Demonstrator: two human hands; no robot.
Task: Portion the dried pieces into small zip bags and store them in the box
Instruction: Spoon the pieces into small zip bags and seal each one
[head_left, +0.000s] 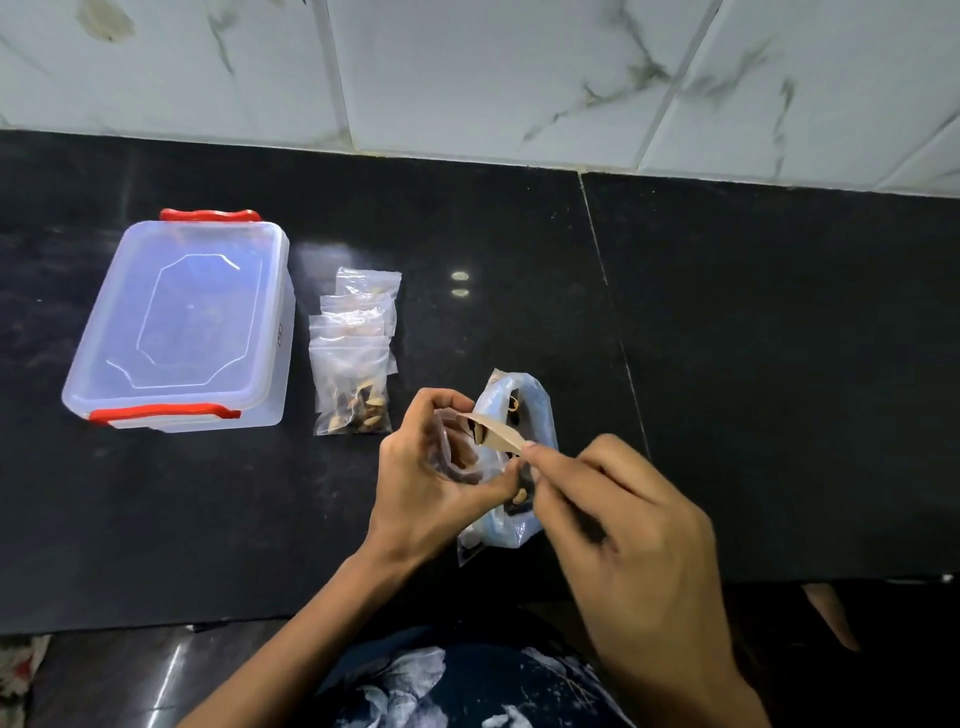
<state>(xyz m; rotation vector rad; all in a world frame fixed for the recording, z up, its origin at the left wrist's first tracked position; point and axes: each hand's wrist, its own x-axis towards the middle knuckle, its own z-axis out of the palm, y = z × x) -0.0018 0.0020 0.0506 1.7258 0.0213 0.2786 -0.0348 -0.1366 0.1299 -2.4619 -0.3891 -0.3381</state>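
Note:
My left hand (426, 483) holds a small clear zip bag (447, 452) with its mouth open. My right hand (623, 530) pinches a tan paper scoop (501, 435) whose tip, carrying dark dried pieces, reaches into that bag's mouth. Under both hands lies a larger bluish plastic bag (524, 410) with dried pieces in it. Several filled small zip bags (353, 358) lie stacked on the black counter, left of my hands. A clear plastic box (182, 322) with red clips stands further left, lid on.
The black stone counter (753, 364) runs to a white marbled tile wall (519, 78) at the back. The counter's front edge is just below my wrists. A seam crosses the counter right of the bluish bag.

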